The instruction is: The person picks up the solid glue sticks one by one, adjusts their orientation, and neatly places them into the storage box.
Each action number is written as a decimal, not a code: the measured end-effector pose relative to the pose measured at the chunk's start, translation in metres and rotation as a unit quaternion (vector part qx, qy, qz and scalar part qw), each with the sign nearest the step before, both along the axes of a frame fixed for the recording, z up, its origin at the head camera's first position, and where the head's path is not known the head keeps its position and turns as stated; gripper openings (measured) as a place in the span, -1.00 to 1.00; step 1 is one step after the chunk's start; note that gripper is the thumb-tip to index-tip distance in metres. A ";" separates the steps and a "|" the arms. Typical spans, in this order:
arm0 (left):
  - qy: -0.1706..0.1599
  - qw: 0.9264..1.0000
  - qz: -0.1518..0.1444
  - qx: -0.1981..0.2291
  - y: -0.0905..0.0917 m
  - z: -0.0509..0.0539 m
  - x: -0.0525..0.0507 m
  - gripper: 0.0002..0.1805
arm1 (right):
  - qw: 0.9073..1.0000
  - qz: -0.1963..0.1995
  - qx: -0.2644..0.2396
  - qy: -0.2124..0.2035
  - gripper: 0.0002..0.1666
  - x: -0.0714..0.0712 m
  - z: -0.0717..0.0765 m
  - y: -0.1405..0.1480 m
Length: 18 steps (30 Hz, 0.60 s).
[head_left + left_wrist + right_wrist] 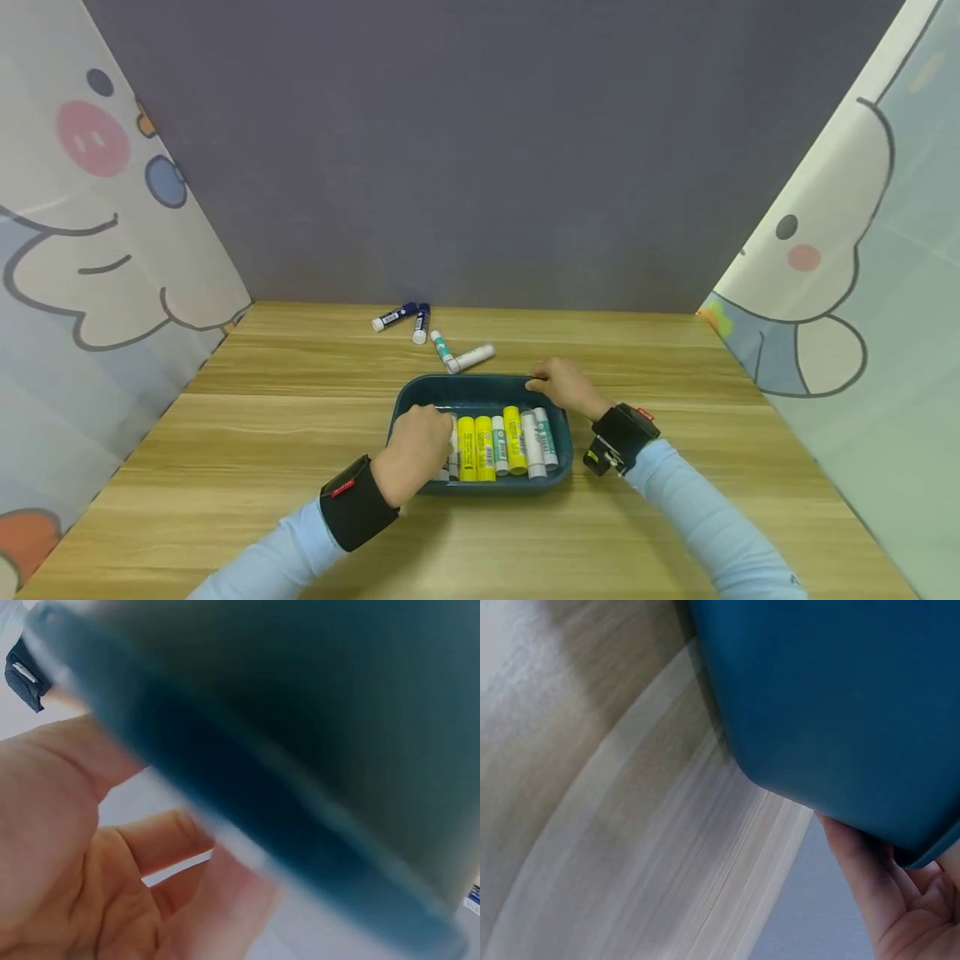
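Observation:
A dark teal bin holds a row of glue sticks, among them a yellow glue stick, a white one and a green-and-white one. My left hand is over the bin's left part, fingers bent downward. In the left wrist view the bin's rim hides its fingertips, and a blurred pale patch beside them cannot be made out. At the far right corner my right hand grips the bin's rim, with fingers and thumb around the edge in the right wrist view.
Beyond the bin lie loose glue sticks on the wooden table: two with dark blue caps, a green-and-white one and a white one. A grey partition rises behind, with cartoon-printed sheets at the sides.

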<state>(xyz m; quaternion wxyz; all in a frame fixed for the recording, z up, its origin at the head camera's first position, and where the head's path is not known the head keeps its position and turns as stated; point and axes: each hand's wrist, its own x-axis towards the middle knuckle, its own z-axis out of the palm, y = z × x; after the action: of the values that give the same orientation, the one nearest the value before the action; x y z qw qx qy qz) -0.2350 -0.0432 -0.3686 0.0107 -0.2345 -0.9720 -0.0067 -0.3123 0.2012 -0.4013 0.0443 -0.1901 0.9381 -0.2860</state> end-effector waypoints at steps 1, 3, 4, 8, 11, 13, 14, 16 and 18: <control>0.004 1.000 -0.003 -0.001 0.000 0.000 0.000 -0.80 | 1.000 0.000 0.000 0.000 -0.61 0.000 0.000 0.000; 0.010 1.000 -0.006 0.000 -0.001 -0.001 0.000 -0.84 | 1.000 0.001 0.004 0.002 -0.61 -0.001 0.000 0.000; 0.012 1.000 -0.007 0.000 -0.001 -0.001 0.000 -0.85 | 1.000 0.001 0.005 0.003 -0.62 -0.001 0.000 0.000; 0.015 1.000 -0.011 0.004 -0.001 -0.002 0.000 -0.86 | 1.000 0.001 0.011 0.008 -0.58 -0.001 0.000 0.000; 0.007 1.000 -0.012 0.010 -0.002 -0.002 0.000 -0.87 | 1.000 -0.002 0.013 0.012 -0.58 -0.001 0.000 0.000; 0.000 1.000 -0.012 0.016 -0.002 -0.002 -0.001 -0.87 | 1.000 -0.003 0.014 0.013 -0.57 -0.002 -0.001 0.000; -0.002 1.000 -0.013 0.017 -0.002 -0.002 -0.001 -0.88 | 1.000 -0.005 0.015 0.013 -0.57 -0.002 -0.001 0.000; -0.004 1.000 -0.014 0.018 -0.002 -0.001 -0.002 -0.88 | 1.000 -0.007 0.016 0.013 -0.57 -0.002 -0.001 0.000; 0.003 1.000 -0.017 0.018 -0.001 0.001 -0.004 -0.86 | 1.000 -0.008 0.018 0.014 -0.56 -0.002 -0.001 -0.001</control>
<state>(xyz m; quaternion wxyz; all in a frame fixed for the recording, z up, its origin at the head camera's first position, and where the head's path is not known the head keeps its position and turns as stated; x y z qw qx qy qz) -0.2387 -0.0445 -0.3677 0.0175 -0.2510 -0.9675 -0.0240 -0.3145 0.2007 -0.4028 0.0325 -0.1856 0.9451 -0.2670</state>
